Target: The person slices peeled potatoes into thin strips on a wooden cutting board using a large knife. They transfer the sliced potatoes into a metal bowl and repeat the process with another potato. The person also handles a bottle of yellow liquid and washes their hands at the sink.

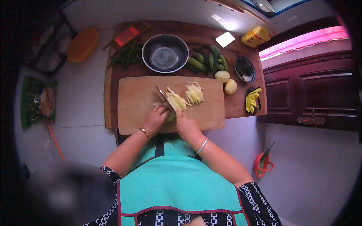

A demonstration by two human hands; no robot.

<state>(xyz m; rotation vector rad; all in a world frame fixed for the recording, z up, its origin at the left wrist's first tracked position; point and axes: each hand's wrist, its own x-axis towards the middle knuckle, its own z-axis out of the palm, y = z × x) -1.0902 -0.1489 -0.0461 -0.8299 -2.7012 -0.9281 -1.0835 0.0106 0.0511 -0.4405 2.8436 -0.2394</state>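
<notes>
A wooden cutting board (pixel 132 94) lies in front of me. My right hand (pixel 188 128) is closed round the handle end of a kitchen knife (pixel 161 93), whose blade slants away to the far left. Cut potato strips (pixel 177 100) lie against the blade's right side, and a second pile of potato strips (pixel 194 93) sits farther right. My left hand (pixel 155 120) is just left of the blade, fingers bent and pressed together on thin pale potato slices (pixel 156 103), mostly hidden beneath them. Two peeled potatoes (pixel 222 76) rest by the board's far right corner.
Behind the board stand a metal bowl (pixel 165 69), green beans (pixel 128 54) and several cucumbers (pixel 213 60). To the right are a small bowl of dark food (pixel 245 67), a yellow-black cloth item (pixel 252 100) and a yellow container (pixel 256 36). An orange basin (pixel 83 44) is at left.
</notes>
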